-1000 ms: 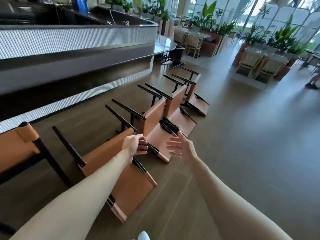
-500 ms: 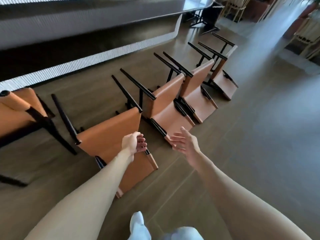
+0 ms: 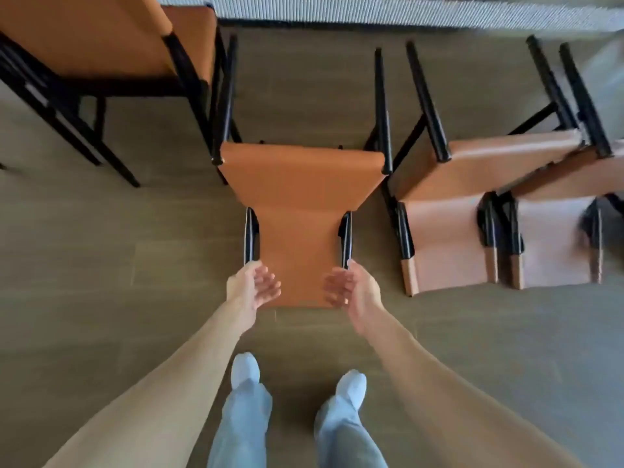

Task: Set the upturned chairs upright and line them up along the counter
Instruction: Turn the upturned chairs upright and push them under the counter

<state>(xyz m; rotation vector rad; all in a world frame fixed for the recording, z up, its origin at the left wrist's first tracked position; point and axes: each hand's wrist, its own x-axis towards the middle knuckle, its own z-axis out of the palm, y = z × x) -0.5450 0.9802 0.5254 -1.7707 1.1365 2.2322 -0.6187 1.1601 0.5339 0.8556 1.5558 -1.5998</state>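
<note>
Both hands are down at the near chair (image 3: 299, 211) now, one to each side of its backrest. The left hand (image 3: 251, 287) sits at the left edge, palm turned inward, fingers loosely spread and gripping nothing, the thumb up by the end of the black side rail (image 3: 249, 239). The right hand (image 3: 351, 290) mirrors it at the right edge, palm inward, fingers relaxed and free, thumb just at the tip of the other rail. Whether either hand actually touches the chair, I can't tell.

That chair lies tipped on its back on the floor (image 3: 101, 265), tan backrest flat and pointing at the person, seat standing up behind it, black legs (image 3: 381, 106) sticking out toward the counter base (image 3: 371, 11), the pale ribbed strip beyond.

Right of the chair, just beside it, a second chair (image 3: 449, 211) lies tipped the same way, and a third (image 3: 557, 231) past that one is pressed close against it, legs crossing over; the far edge there is blurred.

Left of the near chair, and closer to the counter base, an upright chair (image 3: 94, 35) stands on its feet, tan seat up, dark frame below.

Nearest of all, the person's own feet in pale socks (image 3: 246, 369) and light blue trousers (image 3: 243, 427) stand short of the backrest's end.
</note>
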